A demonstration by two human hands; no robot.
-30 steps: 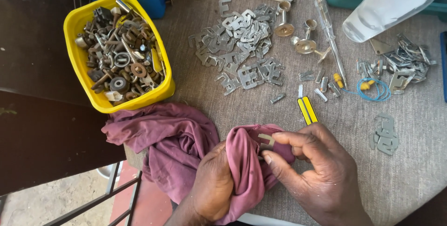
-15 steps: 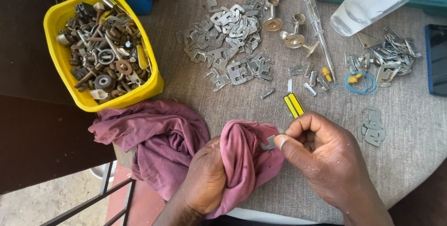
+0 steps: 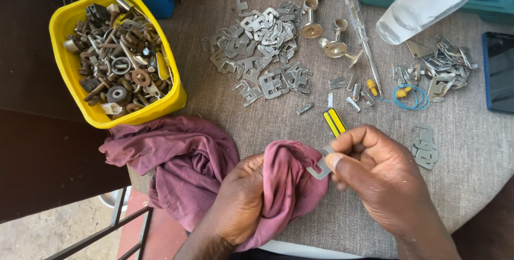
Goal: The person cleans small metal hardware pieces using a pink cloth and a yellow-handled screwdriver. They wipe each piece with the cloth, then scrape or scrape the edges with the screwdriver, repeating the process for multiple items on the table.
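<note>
Two bare hands work close together at the near edge of a round table covered in grey fabric [image 3: 482,153]. On the person's left, the left hand [image 3: 241,201] is closed around a bunched fold of maroon cloth [image 3: 182,163], gripping it from the side so the fabric bulges up over the fingers. On the right, the right hand [image 3: 380,179] pinches a small flat metal bracket [image 3: 320,171] between thumb and forefinger, its other fingers curled in, and presses the piece against the wad of cloth. Most of the cloth spreads away to the left, lying crumpled on the table beside the yellow tub.

Just above the right hand's fingers, a tool with a yellow-and-black striped handle [image 3: 334,122] lies on the table, partly hidden by them. Farther back, in the middle of the table, sits a loose heap of similar flat metal brackets [image 3: 262,51]. A yellow plastic tub [image 3: 69,72] at the far left is full of mixed rusty hardware: washers, bolts and rings. To the right of the heap lie brass-coloured cup-shaped fittings [image 3: 334,48], a clear-handled screwdriver [image 3: 363,38] and a small blue wire loop [image 3: 409,96]. A second, smaller pile of metal pieces [image 3: 447,70] rests near a clear plastic bottle [image 3: 423,3], and a few stacked brackets [image 3: 425,150] lie just right of the right hand.
</note>
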